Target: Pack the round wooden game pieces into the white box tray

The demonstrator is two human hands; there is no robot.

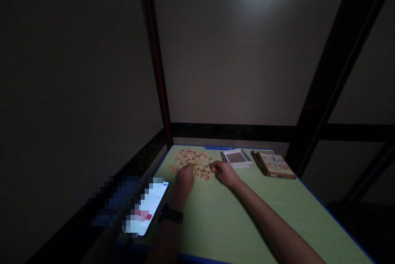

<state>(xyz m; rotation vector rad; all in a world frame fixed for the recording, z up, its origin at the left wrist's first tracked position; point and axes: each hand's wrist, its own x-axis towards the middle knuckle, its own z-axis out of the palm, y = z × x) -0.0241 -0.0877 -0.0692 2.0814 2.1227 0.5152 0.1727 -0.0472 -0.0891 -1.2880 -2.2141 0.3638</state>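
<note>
Many round wooden Chinese chess pieces (189,155) lie in a heap on the green table (234,214). Nearer to me, several pieces with red characters (202,174) sit face up in short rows between my hands. My left hand (185,176), with a dark watch on the wrist, reaches to the near edge of the heap. Its fingers look curled in, and what they grip is hidden. To the right of the rows, my right hand (226,172) has its thumb and fingers pinched together on a small pale Chinese chess piece (213,169).
An open white box (237,158) stands behind my right hand. Farther right lies a flat printed box (274,164). A lit phone (151,206) rests at the table's left edge. Walls (231,70) rise behind and to the left of the table.
</note>
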